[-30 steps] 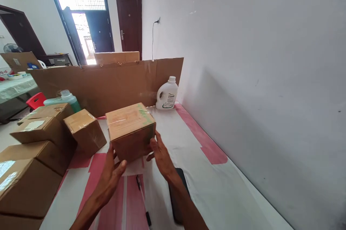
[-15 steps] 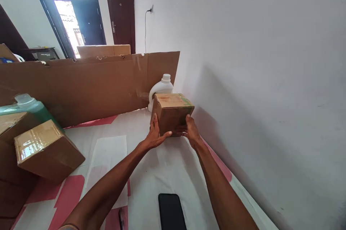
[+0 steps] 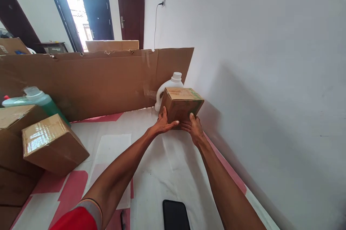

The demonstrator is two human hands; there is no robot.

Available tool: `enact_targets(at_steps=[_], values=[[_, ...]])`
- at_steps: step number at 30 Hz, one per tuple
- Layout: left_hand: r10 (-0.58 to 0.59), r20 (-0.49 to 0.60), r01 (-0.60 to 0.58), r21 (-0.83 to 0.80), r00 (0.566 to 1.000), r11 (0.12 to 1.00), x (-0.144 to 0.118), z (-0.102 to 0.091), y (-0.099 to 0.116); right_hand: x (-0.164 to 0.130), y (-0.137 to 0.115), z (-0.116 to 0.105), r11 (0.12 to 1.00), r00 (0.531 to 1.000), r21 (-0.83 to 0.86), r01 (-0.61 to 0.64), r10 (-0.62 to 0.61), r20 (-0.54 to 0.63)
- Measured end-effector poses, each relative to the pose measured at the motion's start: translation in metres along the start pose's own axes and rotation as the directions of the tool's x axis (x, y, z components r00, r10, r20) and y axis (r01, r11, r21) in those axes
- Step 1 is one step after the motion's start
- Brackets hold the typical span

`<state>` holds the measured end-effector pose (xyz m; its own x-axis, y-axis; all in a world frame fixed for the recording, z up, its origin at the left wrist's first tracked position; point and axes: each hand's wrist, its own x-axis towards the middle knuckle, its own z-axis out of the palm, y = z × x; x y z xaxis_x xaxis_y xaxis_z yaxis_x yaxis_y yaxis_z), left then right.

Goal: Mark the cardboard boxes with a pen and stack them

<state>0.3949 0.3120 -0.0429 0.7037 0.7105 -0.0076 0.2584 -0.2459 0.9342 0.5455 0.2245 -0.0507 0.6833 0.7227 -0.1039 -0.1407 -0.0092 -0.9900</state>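
Observation:
A small brown cardboard box point(image 3: 185, 109) stands at the far right of the table, close to the wall and in front of a white jug point(image 3: 175, 81). My left hand point(image 3: 163, 123) is at its lower left front corner, fingers along the left side and thumb across the front. Against the lower right part of the front face rests my right hand point(image 3: 195, 128), its thumb raised and fingers pointing left. Both hands grip the box between them. The jug's lower part is hidden behind the box.
A tall cardboard panel point(image 3: 108, 82) runs along the back. At left are another box point(image 3: 55, 147), stacked cartons point(image 3: 16, 150) and a green-liquid bottle point(image 3: 48, 105). A black phone point(image 3: 176, 215), a pen point(image 3: 123, 219) and a white sheet point(image 3: 115, 154) lie nearer. The wall point(image 3: 270, 96) bounds the right.
The view has shifted, so everything sits a little differently in frame. My right hand has slid slightly left across the box's front. A red sleeve now shows on my left arm.

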Motion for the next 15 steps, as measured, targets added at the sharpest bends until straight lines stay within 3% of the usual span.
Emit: enact_targets(at_steps=[3, 6, 9, 11, 13, 15], values=[[-0.005, -0.025, 0.005, -0.010, 1.000, 1.000, -0.010, -0.002, 0.011, -0.008, 0.002, 0.004, 1.000, 0.999, 0.005, -0.016, 0.016, 0.033], [0.006, -0.068, -0.007, -0.009, 0.998, 1.000, -0.047, -0.005, 0.016, -0.017, 0.000, 0.001, 0.999, 0.997, -0.011, -0.041, 0.042, 0.060], [0.002, -0.099, -0.005, -0.033, 0.995, 0.999, -0.120, -0.014, 0.008, -0.025, 0.002, 0.002, 0.997, 0.995, -0.062, -0.049, 0.054, 0.082], [-0.006, -0.153, -0.014, -0.126, 0.988, 0.992, -0.182, -0.021, -0.002, -0.035, 0.007, 0.015, 0.993, 0.994, -0.113, -0.028, 0.040, 0.106], [-0.073, -0.328, 0.021, -0.159, 0.942, 0.987, -0.247, -0.027, -0.015, -0.054, 0.016, 0.044, 0.988, 0.980, -0.157, 0.003, 0.028, 0.196], [-0.168, -0.580, 0.080, -0.173, 0.797, 0.982, -0.303, -0.033, -0.031, -0.083, 0.025, 0.089, 0.985, 0.932, -0.168, 0.036, 0.027, 0.361]])
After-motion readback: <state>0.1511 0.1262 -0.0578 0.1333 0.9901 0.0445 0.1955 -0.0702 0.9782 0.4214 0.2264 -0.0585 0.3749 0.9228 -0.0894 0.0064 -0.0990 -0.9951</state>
